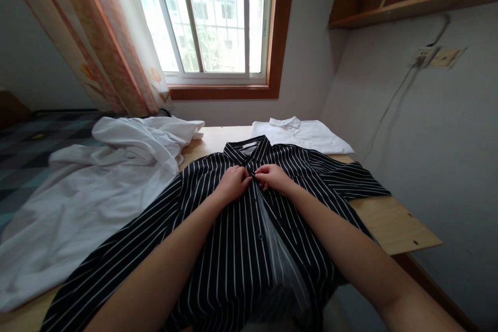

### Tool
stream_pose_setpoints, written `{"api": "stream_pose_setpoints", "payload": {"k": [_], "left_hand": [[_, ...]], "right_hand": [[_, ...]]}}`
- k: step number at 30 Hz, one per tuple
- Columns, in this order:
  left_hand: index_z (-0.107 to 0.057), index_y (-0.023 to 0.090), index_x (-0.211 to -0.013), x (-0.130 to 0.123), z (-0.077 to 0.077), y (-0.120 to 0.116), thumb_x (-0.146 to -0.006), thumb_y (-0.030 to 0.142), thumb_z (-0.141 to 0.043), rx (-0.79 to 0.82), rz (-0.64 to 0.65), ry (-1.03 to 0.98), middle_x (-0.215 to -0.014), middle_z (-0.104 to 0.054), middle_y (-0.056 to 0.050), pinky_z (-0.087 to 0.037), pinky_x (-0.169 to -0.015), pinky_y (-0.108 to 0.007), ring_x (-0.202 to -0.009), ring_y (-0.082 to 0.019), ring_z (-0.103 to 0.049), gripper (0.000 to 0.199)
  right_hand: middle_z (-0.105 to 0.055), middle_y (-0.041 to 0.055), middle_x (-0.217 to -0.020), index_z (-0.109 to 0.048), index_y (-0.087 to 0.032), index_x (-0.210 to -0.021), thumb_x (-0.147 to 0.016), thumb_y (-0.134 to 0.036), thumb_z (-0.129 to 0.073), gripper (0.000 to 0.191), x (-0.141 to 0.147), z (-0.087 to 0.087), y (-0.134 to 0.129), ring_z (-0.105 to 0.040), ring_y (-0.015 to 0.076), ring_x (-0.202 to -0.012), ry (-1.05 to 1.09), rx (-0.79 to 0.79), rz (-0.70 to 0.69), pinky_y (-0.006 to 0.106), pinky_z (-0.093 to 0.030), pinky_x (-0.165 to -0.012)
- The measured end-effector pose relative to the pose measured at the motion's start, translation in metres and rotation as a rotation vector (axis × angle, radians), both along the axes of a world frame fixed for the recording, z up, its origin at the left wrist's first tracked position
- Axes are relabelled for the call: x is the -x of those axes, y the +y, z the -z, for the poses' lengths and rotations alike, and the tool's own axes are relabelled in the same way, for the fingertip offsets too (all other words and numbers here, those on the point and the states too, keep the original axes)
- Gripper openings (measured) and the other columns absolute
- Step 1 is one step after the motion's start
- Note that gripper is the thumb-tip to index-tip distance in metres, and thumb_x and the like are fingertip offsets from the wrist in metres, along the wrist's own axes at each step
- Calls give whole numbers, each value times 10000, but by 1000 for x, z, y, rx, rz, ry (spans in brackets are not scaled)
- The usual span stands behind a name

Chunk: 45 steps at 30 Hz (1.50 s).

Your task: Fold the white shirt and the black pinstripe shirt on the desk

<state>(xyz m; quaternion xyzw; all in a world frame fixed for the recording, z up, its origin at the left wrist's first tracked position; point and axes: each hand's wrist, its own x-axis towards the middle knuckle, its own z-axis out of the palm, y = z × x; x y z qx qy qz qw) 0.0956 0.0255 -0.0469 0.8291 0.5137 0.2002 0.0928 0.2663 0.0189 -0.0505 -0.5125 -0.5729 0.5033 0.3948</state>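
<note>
A black shirt with white stripes (229, 249) lies face up, its collar toward the window and its sleeves spread to both sides. Just below the collar, my left hand (234, 183) is closed on the edge of the front opening. Close beside it, my right hand (274, 178) pinches the other front edge between thumb and fingers. Any button between the fingertips is too small to make out. Lower down, the front hangs apart, showing the pale inside, and a dark button (260, 237) is visible on the left edge.
A folded white shirt (311, 137) lies at the back right of the wooden table (392, 223). Rumpled white cloth (112, 176) covers the left side, next to a checked bed (23, 166). A window (221, 21), curtain (105, 31) and wall shelf (420, 2) stand beyond.
</note>
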Motion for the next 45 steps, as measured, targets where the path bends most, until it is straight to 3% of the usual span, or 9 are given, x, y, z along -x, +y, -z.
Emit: {"api": "stream_pose_setpoints", "payload": {"k": [8, 19, 25, 40, 45], "left_hand": [[-655, 183, -731, 4, -3, 3, -836, 318, -619, 70, -10, -108, -822, -649, -53, -478, -786, -326, -816, -208, -609, 175], [-735, 189, -789, 5, -3, 5, -836, 331, -607, 134, -65, -155, -886, -722, -59, -502, -755, -313, -814, -211, -644, 197], [-740, 167, -776, 4, -1, 7, -854, 342, -588, 181, -91, -178, -820, -714, -67, -493, -740, -312, -813, -215, -647, 244], [-751, 194, -744, 3, 5, 11, -825, 323, -606, 102, -117, -158, -879, -710, -68, -497, -847, -320, -897, -210, -641, 210], [-756, 191, -768, 4, 5, 10, -827, 320, -599, 91, -117, -131, -902, -713, -69, -488, -861, -318, -913, -213, -640, 212]], "right_hand": [[-619, -26, -630, -646, -109, -836, -790, -14, -606, 114, 0, 3, 0, -580, 71, -491, 5, -16, -25, 145, -454, -381], [-620, -36, -601, -660, -120, -836, -773, -62, -628, 92, -2, 6, 2, -548, 57, -457, -26, -71, -32, 138, -445, -398], [-607, -51, -579, -657, -122, -826, -754, -30, -619, 123, -3, 3, 1, -521, 58, -419, -3, -54, -45, 160, -435, -388], [-649, -12, -672, -648, -124, -837, -829, -48, -619, 82, -2, 0, -2, -597, 64, -521, 56, 4, -89, 134, -484, -414], [-646, -18, -667, -643, -128, -813, -797, -70, -672, 67, 3, 2, -3, -603, 66, -513, -4, -38, -14, 129, -456, -402]]}}
